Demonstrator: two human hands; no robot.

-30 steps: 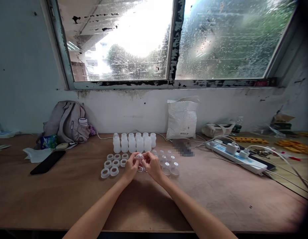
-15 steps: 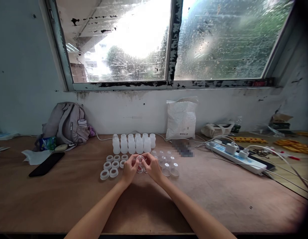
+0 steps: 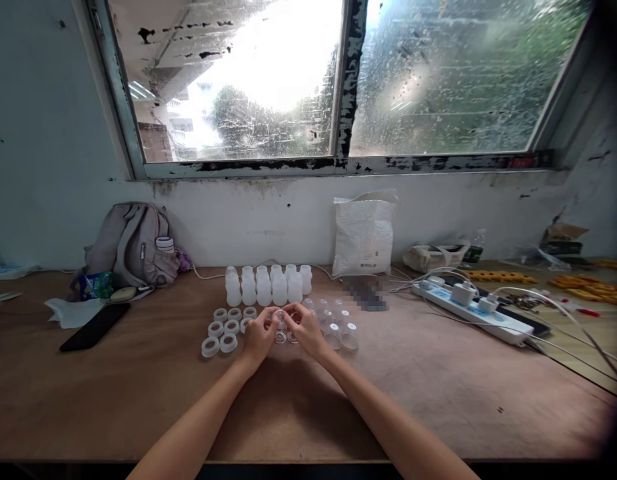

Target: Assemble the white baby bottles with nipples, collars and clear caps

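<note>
My left hand (image 3: 260, 335) and my right hand (image 3: 306, 328) meet at the middle of the brown table (image 3: 298, 413). Between their fingertips both pinch a small clear round piece (image 3: 280, 319); its exact shape is too small to tell. Just below the fingers lie small clear rings (image 3: 279, 338). White translucent collars (image 3: 228, 343) sit in rows beside my left hand. To the right of my right hand stand clear caps (image 3: 349, 341) in rows, some with white tops. Behind the hands, white bottles (image 3: 263, 288) stand in two rows.
At the left are a grey backpack (image 3: 133, 247), a black phone (image 3: 94, 327) and white paper (image 3: 73, 311). A white packet (image 3: 363, 235) leans on the wall. A power strip (image 3: 473, 313) with cables and yellow parts (image 3: 583, 290) lie at the right.
The view has shifted slightly. My fingers remain together around the clear piece, and the rings below them show a little more plainly.
</note>
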